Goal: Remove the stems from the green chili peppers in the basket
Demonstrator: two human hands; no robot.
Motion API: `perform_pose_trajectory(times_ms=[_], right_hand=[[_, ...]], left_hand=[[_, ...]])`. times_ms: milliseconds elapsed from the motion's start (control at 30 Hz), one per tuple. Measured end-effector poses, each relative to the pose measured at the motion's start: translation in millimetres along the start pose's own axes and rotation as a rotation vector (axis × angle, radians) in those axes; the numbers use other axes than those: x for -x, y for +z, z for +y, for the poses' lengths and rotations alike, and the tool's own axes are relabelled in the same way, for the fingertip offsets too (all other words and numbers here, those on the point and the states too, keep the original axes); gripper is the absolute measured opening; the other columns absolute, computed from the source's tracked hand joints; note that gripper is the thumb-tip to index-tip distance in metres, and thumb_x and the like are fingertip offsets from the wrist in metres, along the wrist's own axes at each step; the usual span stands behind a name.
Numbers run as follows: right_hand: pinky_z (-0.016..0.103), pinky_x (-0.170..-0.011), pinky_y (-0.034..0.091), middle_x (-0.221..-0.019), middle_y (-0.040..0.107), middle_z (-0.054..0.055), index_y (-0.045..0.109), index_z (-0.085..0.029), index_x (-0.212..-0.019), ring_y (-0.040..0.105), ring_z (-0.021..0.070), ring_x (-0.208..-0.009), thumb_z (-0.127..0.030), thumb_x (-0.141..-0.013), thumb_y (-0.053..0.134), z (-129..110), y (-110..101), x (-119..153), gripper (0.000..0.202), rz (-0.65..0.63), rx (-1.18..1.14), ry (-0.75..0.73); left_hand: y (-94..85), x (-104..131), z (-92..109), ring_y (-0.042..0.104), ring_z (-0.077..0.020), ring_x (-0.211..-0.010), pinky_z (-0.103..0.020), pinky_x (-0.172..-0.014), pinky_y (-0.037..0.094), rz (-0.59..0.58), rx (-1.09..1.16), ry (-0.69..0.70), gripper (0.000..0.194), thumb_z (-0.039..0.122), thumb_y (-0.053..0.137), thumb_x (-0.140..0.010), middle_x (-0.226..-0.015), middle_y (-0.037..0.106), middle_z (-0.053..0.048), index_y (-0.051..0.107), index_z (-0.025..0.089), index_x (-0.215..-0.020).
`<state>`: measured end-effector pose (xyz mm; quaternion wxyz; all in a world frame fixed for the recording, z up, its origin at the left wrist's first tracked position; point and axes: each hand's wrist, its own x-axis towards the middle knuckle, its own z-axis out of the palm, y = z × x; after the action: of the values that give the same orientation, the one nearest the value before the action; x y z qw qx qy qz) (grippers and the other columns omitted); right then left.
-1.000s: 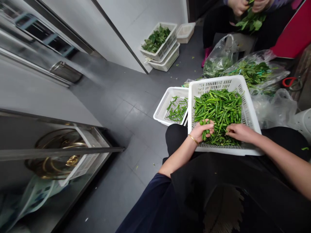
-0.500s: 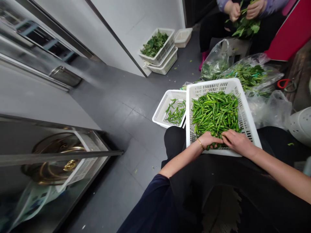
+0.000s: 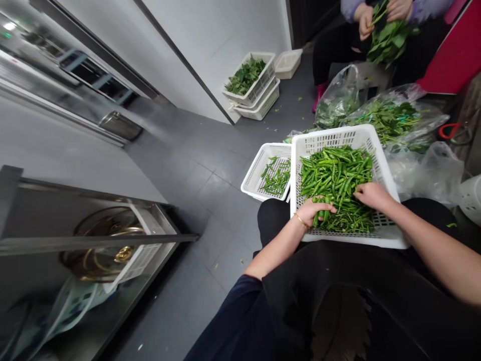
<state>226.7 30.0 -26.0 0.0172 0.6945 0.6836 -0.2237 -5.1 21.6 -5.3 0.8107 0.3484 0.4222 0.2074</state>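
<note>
A white perforated basket rests on my lap, heaped with green chili peppers. Near its front side lies a pile of thin green stems. My left hand, with a gold bracelet at the wrist, is curled round several green peppers at the basket's near left. On the right of the heap is my right hand, its fingers pinched together at the peppers; what they hold, if anything, is too small to name. A smaller white basket with some peppers stands on the floor at the left.
Stacked white baskets with leafy greens stand by the wall. Plastic bags of greens lie beyond my basket. Another person's hands hold leafy stems at the top right. A metal shelf is on the left.
My hands, together at the basket's near side before, have moved apart, the right one rightward and away from me. The stem pile between them now shows. The view has shifted slightly.
</note>
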Motion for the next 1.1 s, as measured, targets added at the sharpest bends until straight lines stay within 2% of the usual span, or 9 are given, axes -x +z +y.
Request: perform_pose_trajectory(times_ms=[133,200,367,467,600,733,833,967,1100], right_hand=[[0.028,-0.053,0.046,-0.055,0.062,0.003,0.058,-0.018,-0.068,0.057,0.0148,-0.049,-0.05,-0.08,0.049,-1,-18,32,0.036,-0.03,-0.638,0.02],[0.028,-0.053,0.046,-0.056,0.062,0.003,0.057,-0.018,-0.07,0.056,0.0142,-0.049,-0.054,-0.081,0.048,-11,-22,47,0.038,-0.044,-0.723,-0.067],[0.032,-0.064,0.044,-0.088,0.066,0.013,0.061,-0.016,-0.084,0.062,0.0223,-0.075,-0.037,-0.089,0.037,-24,-3,51,0.032,0.193,-0.079,-0.17],[0.034,-0.063,0.043,-0.098,0.065,0.018,0.061,-0.013,-0.095,0.063,0.0272,-0.08,-0.037,-0.088,0.04,-18,13,32,0.032,0.046,0.211,-0.082],[0.032,-0.066,0.042,-0.093,0.068,0.016,0.064,-0.014,-0.091,0.064,0.0263,-0.086,-0.033,-0.088,0.041,-11,17,13,0.029,-0.166,0.279,-0.078],[0.031,-0.062,0.041,-0.086,0.069,0.012,0.066,-0.017,-0.084,0.064,0.0246,-0.079,-0.035,-0.089,0.036,-3,-4,22,0.035,-0.082,0.326,-0.109],[0.031,-0.058,0.041,-0.081,0.068,0.01,0.066,-0.019,-0.083,0.063,0.0241,-0.072,-0.039,-0.089,0.034,-1,-22,46,0.038,0.033,0.341,-0.14],[0.03,-0.065,0.044,-0.085,0.069,0.007,0.067,-0.021,-0.082,0.062,0.0204,-0.074,-0.04,-0.088,0.037,-18,-30,78,0.036,0.112,0.03,-0.324],[0.027,-0.06,0.043,-0.066,0.065,0.003,0.068,-0.02,-0.082,0.059,0.0152,-0.059,-0.049,-0.086,0.044,-30,-19,86,0.038,-0.03,-0.502,-0.341]], left_hand=[[12.1,-7,-1,0.047,-0.0032,-0.053,-0.016,-0.042,0.028,0.107,-0.115,0.12,0.034,0.028,0.075,-0.056,-0.089,0.066,-0.005,0.059,0.012,-0.082],[21.5,-9,-2,0.044,-0.0022,-0.05,-0.016,-0.043,0.029,0.088,-0.204,0.156,0.04,0.028,0.077,-0.052,-0.081,0.065,-0.002,0.059,0.013,-0.085],[29.3,-9,-12,0.047,-0.0058,-0.051,-0.017,-0.042,0.028,0.048,-0.264,-0.014,0.045,0.028,0.078,-0.051,-0.064,0.061,0.0,0.061,0.012,-0.089],[18.7,-5,-16,0.051,-0.0073,-0.054,-0.017,-0.04,0.026,0.065,-0.172,-0.05,0.037,0.026,0.075,-0.052,-0.075,0.064,-0.004,0.064,0.011,-0.084],[4.2,-1,-12,0.05,-0.0061,-0.054,-0.016,-0.038,0.024,0.152,-0.077,-0.025,0.031,0.02,0.074,-0.049,-0.084,0.065,-0.005,0.064,0.012,-0.077],[2.3,1,-7,0.053,-0.0076,-0.059,-0.015,-0.041,0.028,0.16,-0.04,0.04,0.031,0.022,0.073,-0.052,-0.09,0.067,-0.008,0.063,0.012,-0.08],[8.3,1,-3,0.059,-0.011,-0.074,-0.02,-0.057,0.042,0.137,-0.094,0.232,0.033,0.023,0.073,-0.056,-0.105,0.066,-0.009,0.062,0.014,-0.086],[16.3,1,-2,0.058,-0.0158,-0.095,-0.028,-0.087,0.041,-0.032,-0.325,0.464,0.036,0.023,0.076,-0.056,-0.106,0.065,-0.006,0.064,0.015,-0.089],[17.7,4,-10,0.057,-0.0121,-0.076,-0.027,-0.077,0.043,-0.061,-0.365,0.376,0.041,0.029,0.078,-0.055,-0.087,0.064,-0.003,0.063,0.013,-0.09]])
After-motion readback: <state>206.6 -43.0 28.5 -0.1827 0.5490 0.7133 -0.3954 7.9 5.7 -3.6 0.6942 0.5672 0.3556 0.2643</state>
